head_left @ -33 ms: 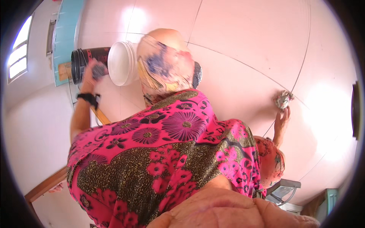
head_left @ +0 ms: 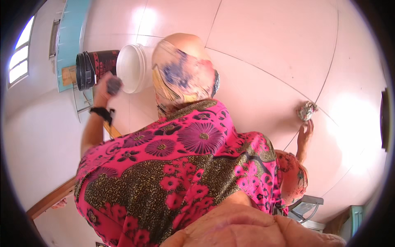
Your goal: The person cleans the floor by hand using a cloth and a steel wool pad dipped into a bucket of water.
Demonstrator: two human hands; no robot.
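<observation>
My left hand (head_left: pixel 103 89) is closed round a dark grey, rounded lump (head_left: pixel 114 86), blurred and too unclear to name. It is in front of a black bucket (head_left: pixel 84 72) with red markings and a wire handle, and close to a white bucket (head_left: pixel 133 68) beside it. A dark band circles that wrist. Off to the right, my right hand (head_left: pixel 305 135) has its fingers stretched and apart. Their tips reach the edge of a crumpled, grey-green bundle (head_left: pixel 307 111) on the pale tiled surface (head_left: pixel 263 33); whether they press on it I cannot tell.
A patterned leg covering (head_left: pixel 181 74) rises beside the white bucket. Teal board (head_left: pixel 72 41) and a wooden block (head_left: pixel 69 76) stand at the far left, near a window (head_left: pixel 19 61). A grey frame-like object (head_left: pixel 306 206) sits at the lower right.
My left hand has moved slightly right and down with the dark lump, showing more of the black bucket. The right hand and the bundle have barely moved.
</observation>
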